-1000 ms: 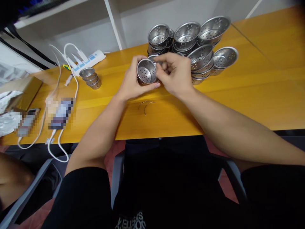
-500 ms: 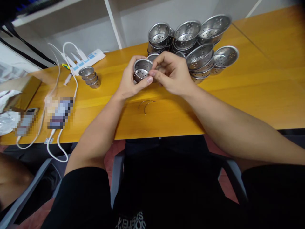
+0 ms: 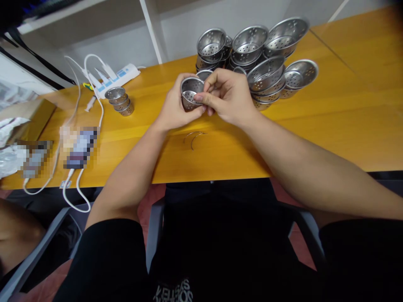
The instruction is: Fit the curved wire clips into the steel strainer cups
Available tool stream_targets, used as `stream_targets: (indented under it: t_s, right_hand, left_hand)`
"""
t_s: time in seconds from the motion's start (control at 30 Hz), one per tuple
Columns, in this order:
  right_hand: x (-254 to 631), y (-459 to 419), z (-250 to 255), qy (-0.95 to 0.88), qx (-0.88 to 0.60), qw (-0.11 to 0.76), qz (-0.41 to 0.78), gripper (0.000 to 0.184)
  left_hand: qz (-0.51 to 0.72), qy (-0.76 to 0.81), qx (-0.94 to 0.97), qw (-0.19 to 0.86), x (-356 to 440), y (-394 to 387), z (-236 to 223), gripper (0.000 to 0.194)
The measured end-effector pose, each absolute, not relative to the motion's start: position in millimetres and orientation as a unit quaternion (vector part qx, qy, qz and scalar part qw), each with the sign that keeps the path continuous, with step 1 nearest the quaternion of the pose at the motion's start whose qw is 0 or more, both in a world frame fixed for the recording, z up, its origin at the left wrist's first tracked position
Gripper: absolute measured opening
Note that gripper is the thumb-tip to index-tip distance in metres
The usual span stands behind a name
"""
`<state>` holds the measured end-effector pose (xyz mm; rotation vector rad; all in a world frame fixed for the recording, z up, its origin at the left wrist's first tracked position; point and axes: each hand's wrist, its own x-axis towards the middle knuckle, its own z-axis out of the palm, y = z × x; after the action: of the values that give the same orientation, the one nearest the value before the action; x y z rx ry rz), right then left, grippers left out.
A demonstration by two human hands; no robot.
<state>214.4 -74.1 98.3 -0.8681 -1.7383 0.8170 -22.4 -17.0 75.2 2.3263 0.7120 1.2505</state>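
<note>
A small perforated metal cup (image 3: 190, 97) is held above the table, its mouth tilted toward me. Around its left side and underneath curl the fingers and thumb of my left hand (image 3: 173, 107). My right hand (image 3: 231, 98) is closed in a pinch at the cup's right rim, the thumb tip over the edge; whatever is between the fingertips is hidden. On the table below my hands lie thin curved metal wires (image 3: 192, 144). Just behind the held cup, another metal cup (image 3: 204, 74) is partly covered by my hands.
Stacks of perforated metal cups (image 3: 266, 77) crowd the back right. A shorter cup stack (image 3: 117, 100) stands on the left, near a white power strip (image 3: 118, 79) with cables. Two blurred-out phones (image 3: 81, 149) and a cardboard box (image 3: 40, 117) lie further left. A person's leg (image 3: 19, 235) shows lower left.
The held cup has shifted slightly right and turned a little, showing more of its outer side. My left thumb has slid lower, and my right thumb now overlaps the rim.
</note>
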Motion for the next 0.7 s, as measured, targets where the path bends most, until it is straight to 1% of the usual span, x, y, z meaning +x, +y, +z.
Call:
stream_targets:
  t_s: [0.17,0.3,0.47,0.57,0.7]
  right_hand:
    - [209.3,-68.4,93.4,-0.692,-0.282,0.552,0.369,0.083]
    - [209.8,-66.5,93.1,-0.692,-0.27,0.55,0.382,0.081]
    - [212.8,-66.5,91.3,-0.702,-0.279,0.536,0.378,0.078]
    - [212.9,-70.5,90.7,-0.712,-0.292,0.535,0.347,0.074]
    - [215.4,-78.1,95.4,-0.726,-0.335,0.545,0.252,0.056]
  left_hand:
    - [0.447,0.262,0.834,0.188,-20.5,-17.1,71.0,0.083]
    - [0.457,0.237,0.835,0.194,-20.0,-18.8,71.8,0.077]
    - [0.451,0.242,0.835,0.202,-19.9,-20.7,73.3,0.078]
    - [0.449,0.252,0.834,0.197,-21.7,-17.5,71.4,0.079]
    - [0.454,0.286,0.826,0.171,-28.5,-6.8,66.7,0.088]
